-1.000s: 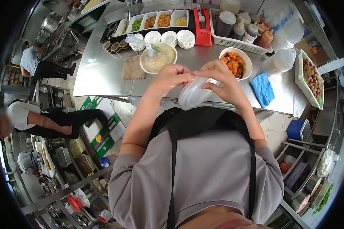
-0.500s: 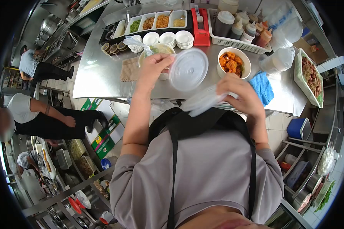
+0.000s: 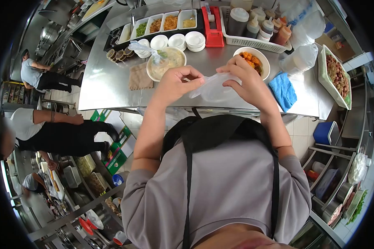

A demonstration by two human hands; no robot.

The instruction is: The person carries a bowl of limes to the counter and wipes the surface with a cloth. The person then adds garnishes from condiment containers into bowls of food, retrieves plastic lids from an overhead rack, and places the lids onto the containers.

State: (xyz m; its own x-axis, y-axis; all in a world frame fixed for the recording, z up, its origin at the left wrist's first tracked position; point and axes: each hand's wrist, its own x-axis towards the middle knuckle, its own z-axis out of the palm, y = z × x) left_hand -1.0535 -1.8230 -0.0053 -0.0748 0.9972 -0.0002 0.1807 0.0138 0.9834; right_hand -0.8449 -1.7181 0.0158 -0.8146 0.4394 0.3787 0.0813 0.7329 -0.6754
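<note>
Translucent plastic lids (image 3: 214, 90) are held over the front edge of the steel counter; how many overlap I cannot tell. My left hand (image 3: 179, 85) pinches their left edge between thumb and fingers. On the right side, my right hand (image 3: 246, 83) grips them with fingers curled over the top. Just beyond my left hand stands a white bowl (image 3: 148, 71) of pale soupy food, with a knotted clear plastic bag (image 3: 151, 50) on it. Behind my right hand is a white bowl (image 3: 266, 68) of orange-red sauced chunks, partly hidden by my fingers.
Stacked small white dishes (image 3: 195, 39), a red dispenser (image 3: 214, 31) and a basket (image 3: 253, 45) of sauce bottles line the back. A brown cloth (image 3: 140, 76) and a blue cloth (image 3: 283, 92) lie on the counter (image 3: 112, 89). Co-workers (image 3: 62, 130) stand at left.
My right hand has risen and moved left with its lids, meeting the lid in my left hand. That lid has dropped from upright to overlap the others. A co-worker's arm has shifted.
</note>
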